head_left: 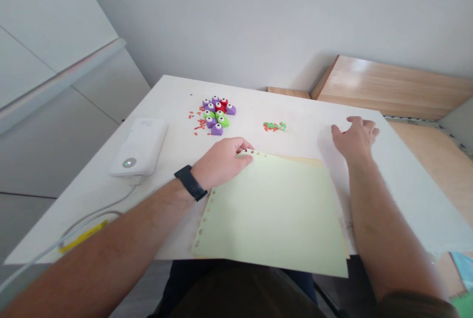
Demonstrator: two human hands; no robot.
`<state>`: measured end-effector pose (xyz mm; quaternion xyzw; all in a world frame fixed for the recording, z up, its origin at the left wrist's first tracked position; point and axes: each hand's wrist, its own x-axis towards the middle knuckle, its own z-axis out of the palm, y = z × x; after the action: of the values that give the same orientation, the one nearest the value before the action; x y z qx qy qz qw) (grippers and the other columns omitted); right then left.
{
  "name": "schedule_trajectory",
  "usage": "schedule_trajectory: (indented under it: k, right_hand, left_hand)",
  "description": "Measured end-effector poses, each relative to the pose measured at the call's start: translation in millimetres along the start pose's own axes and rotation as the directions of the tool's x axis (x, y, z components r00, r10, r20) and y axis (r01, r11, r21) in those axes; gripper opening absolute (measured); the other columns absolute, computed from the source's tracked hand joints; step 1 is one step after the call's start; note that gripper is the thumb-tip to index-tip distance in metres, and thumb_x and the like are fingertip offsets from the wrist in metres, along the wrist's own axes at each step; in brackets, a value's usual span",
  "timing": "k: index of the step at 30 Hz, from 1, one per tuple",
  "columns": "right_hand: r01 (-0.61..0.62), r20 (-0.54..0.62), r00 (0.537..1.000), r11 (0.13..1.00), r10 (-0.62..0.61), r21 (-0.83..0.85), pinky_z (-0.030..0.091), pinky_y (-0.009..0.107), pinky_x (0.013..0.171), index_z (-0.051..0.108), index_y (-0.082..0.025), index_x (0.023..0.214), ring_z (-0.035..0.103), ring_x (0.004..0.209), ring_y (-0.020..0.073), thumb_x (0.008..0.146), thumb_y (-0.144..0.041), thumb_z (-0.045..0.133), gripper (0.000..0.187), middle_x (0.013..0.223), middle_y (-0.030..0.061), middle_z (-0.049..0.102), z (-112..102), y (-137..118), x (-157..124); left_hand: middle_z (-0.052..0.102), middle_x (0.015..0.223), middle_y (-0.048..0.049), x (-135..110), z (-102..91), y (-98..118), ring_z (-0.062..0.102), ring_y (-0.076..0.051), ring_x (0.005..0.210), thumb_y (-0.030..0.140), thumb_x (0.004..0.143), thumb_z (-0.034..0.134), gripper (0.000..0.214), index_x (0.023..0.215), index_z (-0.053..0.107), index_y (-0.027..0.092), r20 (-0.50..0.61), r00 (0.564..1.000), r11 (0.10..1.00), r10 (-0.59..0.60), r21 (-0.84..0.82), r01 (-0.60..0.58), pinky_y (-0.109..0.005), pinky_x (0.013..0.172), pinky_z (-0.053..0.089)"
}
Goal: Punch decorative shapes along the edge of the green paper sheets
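My left hand (229, 160) pinches the upper left corner of a pale green sheet of paper (273, 209) between thumb and fingers. Small shapes are punched out along the sheet's left edge and part of its top edge. A yellowish sheet (310, 161) peeks out from beneath it. My right hand (356, 138) is over the table's right side, fingers curled around a small red object (345, 132), mostly hidden by the hand. Beyond my left hand stands a cluster of purple, red and green craft punches (218, 115) with white, black-dotted buttons.
Red paper bits (201, 124) lie beside the punches; green and red bits (274, 126) form a small pile at mid-table. A white device (140, 148) with a cable and a yellow strip (84, 236) are on the left. A wooden panel (391, 84) stands behind the white table (306, 135).
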<state>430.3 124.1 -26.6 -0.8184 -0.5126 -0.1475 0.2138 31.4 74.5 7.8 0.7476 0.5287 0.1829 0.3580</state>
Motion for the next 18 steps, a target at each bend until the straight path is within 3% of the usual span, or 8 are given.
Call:
schedule_trajectory:
  k: [3,9,13,15,16,18]
  right_hand:
    - [0.128,0.026,0.991,0.988,-0.131,0.084,0.035,0.055,0.106,0.063,-0.018,0.128,0.049,0.124,0.0374,0.086,-0.051,0.063,0.053,0.129,0.0218,0.057,-1.9,-20.4,-12.0]
    - [0.269,0.044,0.955,0.917,-0.294,0.295,0.042,0.051,0.102,0.064,-0.021,0.124,0.056,0.112,0.0324,0.090,-0.047,0.061,0.043,0.124,0.0173,0.062,-16.2,-75.1,-34.9]
    - [0.437,0.119,0.819,0.744,-0.561,0.505,0.046,0.045,0.099,0.067,-0.021,0.118,0.061,0.108,0.0286,0.092,-0.045,0.062,0.035,0.116,0.0137,0.068,-32.5,-132.4,-53.0]
    - [0.516,0.167,0.700,0.653,-0.694,0.554,0.046,0.043,0.100,0.069,-0.021,0.116,0.062,0.106,0.0276,0.092,-0.042,0.064,0.033,0.112,0.0124,0.070,-36.8,-163.6,-61.6]
    - [0.527,0.196,0.652,0.624,-0.732,0.576,0.047,0.041,0.098,0.069,-0.020,0.116,0.063,0.103,0.0266,0.091,-0.041,0.066,0.032,0.109,0.0115,0.070,-37.4,-178.9,-65.1]
    - [0.525,0.224,0.602,0.591,-0.767,0.612,0.048,0.038,0.092,0.070,-0.020,0.118,0.064,0.098,0.0243,0.089,-0.038,0.070,0.034,0.109,0.0107,0.070,-36.0,-207.5,-69.2]
  left_hand:
    - [0.077,0.114,-0.0062,0.9,-0.1,-1.3,0.070,-0.026,0.104,0.039,0.086,0.060,0.037,0.114,0.073,0.019,-0.008,1.000,1.000,0.000,-0.010,0.000,-0.036,0.091,0.051]
    - [0.078,0.112,-0.0066,1.1,2.9,-2.0,0.070,-0.025,0.105,0.035,0.085,0.061,0.033,0.112,0.073,0.019,-0.010,1.000,1.000,0.023,-0.010,-0.023,-0.033,0.090,0.052]
    - [0.078,0.110,-0.0077,2.3,5.7,-3.4,0.071,-0.025,0.104,0.031,0.084,0.062,0.030,0.108,0.074,0.019,-0.025,0.999,0.999,0.040,-0.005,-0.040,-0.033,0.089,0.053]
    - [0.078,0.110,-0.0078,3.1,6.6,-4.7,0.071,-0.026,0.105,0.031,0.084,0.062,0.029,0.107,0.075,0.020,-0.032,0.998,0.999,0.052,-0.007,-0.052,-0.034,0.090,0.053]
    - [0.078,0.110,-0.0080,3.5,6.9,-5.4,0.071,-0.026,0.105,0.031,0.084,0.062,0.028,0.106,0.075,0.020,-0.034,0.998,0.998,0.058,-0.008,-0.058,-0.034,0.090,0.054]
    - [0.078,0.112,-0.0086,4.4,7.3,-6.6,0.071,-0.027,0.107,0.030,0.084,0.062,0.029,0.107,0.075,0.019,-0.030,0.997,0.997,0.075,-0.013,-0.076,-0.035,0.092,0.054]
